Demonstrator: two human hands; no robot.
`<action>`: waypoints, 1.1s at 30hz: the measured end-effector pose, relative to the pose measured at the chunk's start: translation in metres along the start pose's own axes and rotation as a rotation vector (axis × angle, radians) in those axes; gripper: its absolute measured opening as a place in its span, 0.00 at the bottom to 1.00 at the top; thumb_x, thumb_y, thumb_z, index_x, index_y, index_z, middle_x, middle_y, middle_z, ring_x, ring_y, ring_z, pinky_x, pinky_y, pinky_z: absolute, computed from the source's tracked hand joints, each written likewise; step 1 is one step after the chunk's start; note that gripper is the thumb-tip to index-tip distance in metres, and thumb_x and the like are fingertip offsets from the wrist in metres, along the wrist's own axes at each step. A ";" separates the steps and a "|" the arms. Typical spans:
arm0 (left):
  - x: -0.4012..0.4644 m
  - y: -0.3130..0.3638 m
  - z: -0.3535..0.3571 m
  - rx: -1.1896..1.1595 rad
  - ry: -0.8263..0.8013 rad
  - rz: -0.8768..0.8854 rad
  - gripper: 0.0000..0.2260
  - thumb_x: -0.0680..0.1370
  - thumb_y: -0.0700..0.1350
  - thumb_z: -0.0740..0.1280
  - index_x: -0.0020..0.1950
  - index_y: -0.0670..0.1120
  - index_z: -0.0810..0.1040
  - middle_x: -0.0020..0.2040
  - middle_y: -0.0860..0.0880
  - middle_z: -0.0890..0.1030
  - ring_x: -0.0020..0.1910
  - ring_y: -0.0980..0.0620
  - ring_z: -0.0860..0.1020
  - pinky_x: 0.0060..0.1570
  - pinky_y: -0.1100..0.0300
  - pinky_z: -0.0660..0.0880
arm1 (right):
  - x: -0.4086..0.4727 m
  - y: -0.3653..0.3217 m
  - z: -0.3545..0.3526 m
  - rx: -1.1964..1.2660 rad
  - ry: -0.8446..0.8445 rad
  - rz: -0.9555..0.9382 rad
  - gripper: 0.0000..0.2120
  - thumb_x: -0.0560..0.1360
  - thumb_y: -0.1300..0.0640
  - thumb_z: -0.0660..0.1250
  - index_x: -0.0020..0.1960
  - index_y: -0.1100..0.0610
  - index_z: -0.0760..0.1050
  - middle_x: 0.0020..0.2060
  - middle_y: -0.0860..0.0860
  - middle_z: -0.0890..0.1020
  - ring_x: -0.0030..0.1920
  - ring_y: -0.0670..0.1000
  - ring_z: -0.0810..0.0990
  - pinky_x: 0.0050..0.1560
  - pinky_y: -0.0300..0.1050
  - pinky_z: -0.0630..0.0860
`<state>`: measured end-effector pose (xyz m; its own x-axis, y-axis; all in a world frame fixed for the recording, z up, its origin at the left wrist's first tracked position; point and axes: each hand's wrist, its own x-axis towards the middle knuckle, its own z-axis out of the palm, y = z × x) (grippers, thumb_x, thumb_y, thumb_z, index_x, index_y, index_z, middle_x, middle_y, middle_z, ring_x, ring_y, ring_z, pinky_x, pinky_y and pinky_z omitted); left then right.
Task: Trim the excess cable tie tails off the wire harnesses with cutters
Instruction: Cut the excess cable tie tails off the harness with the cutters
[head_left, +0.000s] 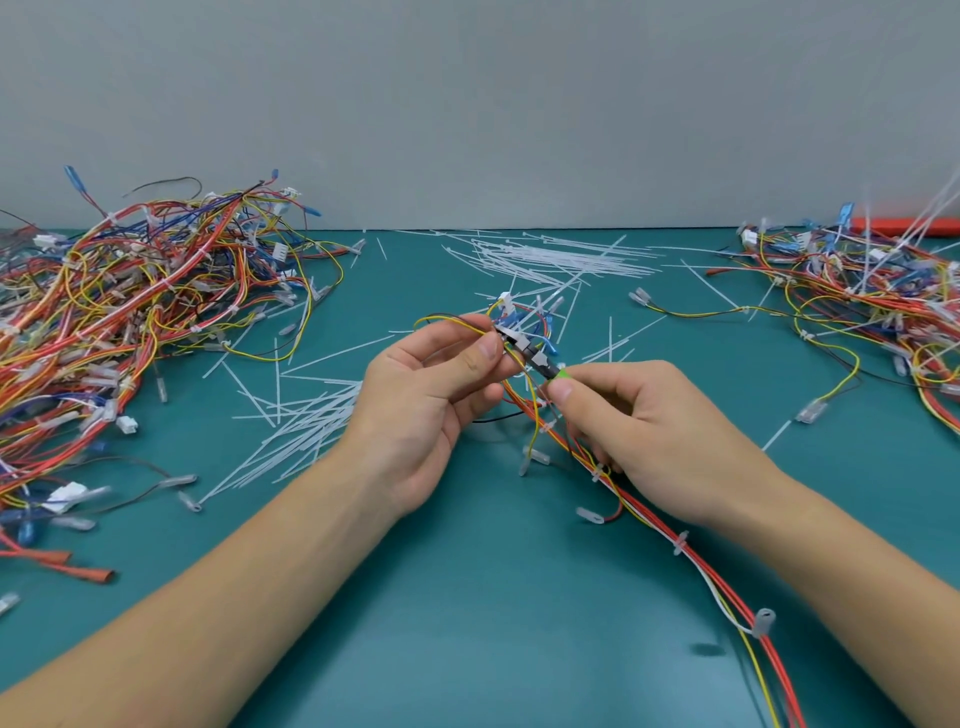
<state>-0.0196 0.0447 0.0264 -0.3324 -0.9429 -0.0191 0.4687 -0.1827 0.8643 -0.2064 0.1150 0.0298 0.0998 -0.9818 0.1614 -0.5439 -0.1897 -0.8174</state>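
centrally, the thin multicoloured wire harness (519, 332) is pinched between thumb and fingers of the left hand (431, 395) above the smooth teal mat (467, 597), its red, yellow and white strands trailing toward the near right. the right hand (649, 421) grips small green-handled cutters (540, 364), dark tip at the harness. stiff white cable tie tails (561, 257) litter the mat, tangled harness piles (130, 312) lying left and right.

I see bright, even overhead light and soft, faint shadows on the teal matte table (467, 597); wide-angle bending curves its edges, and the corners blur slightly.
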 end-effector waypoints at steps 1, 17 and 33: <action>0.000 0.000 0.001 0.008 0.003 0.006 0.08 0.69 0.40 0.75 0.47 0.45 0.85 0.41 0.48 0.85 0.39 0.52 0.85 0.36 0.63 0.80 | 0.000 0.000 0.000 -0.003 0.004 0.001 0.20 0.85 0.46 0.62 0.37 0.54 0.72 0.29 0.53 0.66 0.30 0.47 0.63 0.34 0.48 0.63; 0.004 0.011 -0.004 0.080 0.067 -0.088 0.04 0.78 0.39 0.66 0.48 0.46 0.80 0.40 0.50 0.83 0.34 0.50 0.82 0.31 0.60 0.78 | 0.017 0.015 -0.021 0.680 0.462 0.394 0.16 0.83 0.42 0.64 0.52 0.55 0.81 0.39 0.49 0.85 0.36 0.50 0.83 0.35 0.46 0.80; 0.006 0.005 -0.005 0.518 0.053 -0.048 0.06 0.78 0.39 0.65 0.49 0.45 0.81 0.45 0.49 0.88 0.35 0.50 0.84 0.28 0.61 0.75 | 0.022 0.023 -0.047 1.169 0.454 0.538 0.16 0.83 0.51 0.62 0.64 0.61 0.77 0.67 0.64 0.77 0.68 0.58 0.78 0.57 0.63 0.80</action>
<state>-0.0145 0.0371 0.0281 -0.2957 -0.9521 -0.0782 -0.0170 -0.0766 0.9969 -0.2557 0.0897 0.0407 -0.3021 -0.8899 -0.3419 0.6108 0.0947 -0.7861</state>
